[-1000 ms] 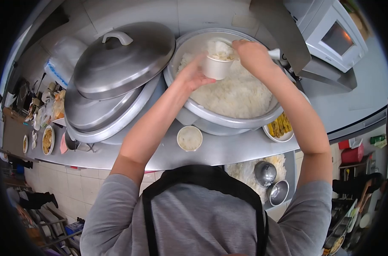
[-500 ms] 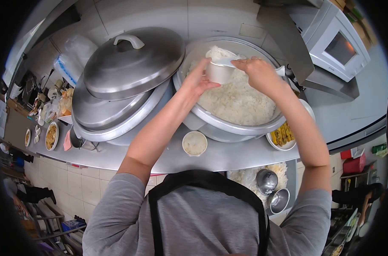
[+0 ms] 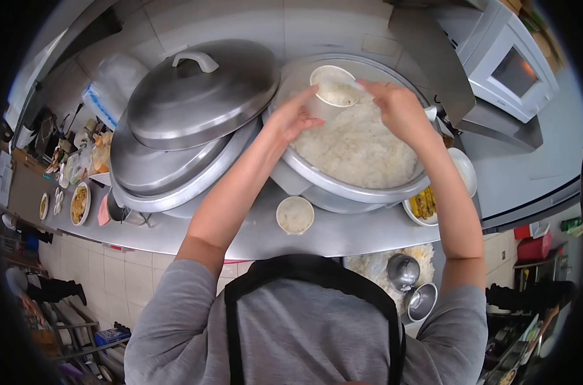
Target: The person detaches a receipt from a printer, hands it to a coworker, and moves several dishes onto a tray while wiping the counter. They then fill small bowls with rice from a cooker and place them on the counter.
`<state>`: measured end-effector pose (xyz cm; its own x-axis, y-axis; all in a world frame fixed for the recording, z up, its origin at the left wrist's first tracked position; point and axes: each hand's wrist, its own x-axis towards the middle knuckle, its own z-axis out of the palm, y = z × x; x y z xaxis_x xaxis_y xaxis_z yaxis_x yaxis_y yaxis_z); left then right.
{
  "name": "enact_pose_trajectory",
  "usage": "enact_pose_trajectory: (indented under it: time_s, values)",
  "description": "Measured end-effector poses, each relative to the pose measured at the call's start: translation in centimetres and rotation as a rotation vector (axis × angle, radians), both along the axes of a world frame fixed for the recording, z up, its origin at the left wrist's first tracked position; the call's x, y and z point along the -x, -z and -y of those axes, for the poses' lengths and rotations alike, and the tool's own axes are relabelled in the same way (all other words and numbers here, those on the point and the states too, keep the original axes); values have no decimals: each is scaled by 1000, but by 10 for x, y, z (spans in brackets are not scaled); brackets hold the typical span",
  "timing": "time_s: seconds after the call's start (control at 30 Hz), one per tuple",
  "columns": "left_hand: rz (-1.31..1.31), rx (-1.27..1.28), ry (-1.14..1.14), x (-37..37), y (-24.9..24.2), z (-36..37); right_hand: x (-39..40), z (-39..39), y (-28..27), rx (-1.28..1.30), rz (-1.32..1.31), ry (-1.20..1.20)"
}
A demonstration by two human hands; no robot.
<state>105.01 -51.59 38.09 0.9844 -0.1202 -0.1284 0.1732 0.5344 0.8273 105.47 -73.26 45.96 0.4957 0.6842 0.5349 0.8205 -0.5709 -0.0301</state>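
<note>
Over a large metal pot [image 3: 323,176] of white rice [image 3: 362,151], my left hand [image 3: 297,117] grips a white paper cup [image 3: 335,85] by its left side. Rice shows inside the cup, below its rim. My right hand [image 3: 397,109] is closed round a pale rice paddle [image 3: 430,113], whose handle end sticks out to the right; its blade is blurred beside the cup's right rim. A second cup [image 3: 295,215] filled with rice stands on the steel counter in front of the pot.
Another pot [image 3: 176,204] with stacked steel lids [image 3: 202,96] stands at left. Plates of food [image 3: 423,204] sit right of the rice pot. A microwave [image 3: 513,70] is at upper right. Below the counter edge are metal bowls [image 3: 404,273] on rice.
The cup has tipped so its opening faces me more, and the rice heaped above its rim is gone. My right hand has shifted slightly right.
</note>
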Motion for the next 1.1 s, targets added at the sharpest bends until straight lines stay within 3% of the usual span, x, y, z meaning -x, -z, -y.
enact_pose_trajectory:
  time_s: [0.07, 0.1, 0.23, 0.3, 0.4, 0.53, 0.6, 0.63, 0.67, 0.73, 0.87, 0.97, 1.07, 1.1]
  values:
    - [8, 36, -24, 1, 1, 3, -3, 5, -3, -221, -156, 332]
    - [20, 78, -49, 1, 0, 6, -9, 7, 3, -348, -163, 389]
    - [51, 169, -87, -1, 8, 19, 7, -16, 26, -317, -161, 377]
    - [87, 168, -54, -2, 9, 22, 18, -33, 35, -214, 116, 195]
    - [42, 193, -41, -3, 9, 19, 20, -31, 21, -193, -60, 146]
    - [39, 199, -73, 3, 2, 17, 1, -15, 6, -302, 17, 251]
    - [6, 278, -143, 3, -2, 17, -7, -11, 4, -566, -318, 338]
    - [8, 278, -144, 3, -1, 17, -6, -6, 3, -729, -609, 308]
    - [38, 317, -159, 1, 2, 17, -12, -1, 13, -730, -608, 307]
    - [68, 358, -173, 2, 2, 18, -29, 12, 39, -686, -1088, 181]
    - [130, 264, -234, 3, 1, 21, 6, -8, 21, -823, -1084, 95]
    - [118, 224, -254, 2, 5, 22, 16, -14, 7, -896, -927, 96]
    - [110, 218, -231, 1, 7, 25, 17, -17, -1, -667, -799, 125]
    - [95, 222, -220, 2, 7, 25, 12, -13, 0, -527, -405, 155]
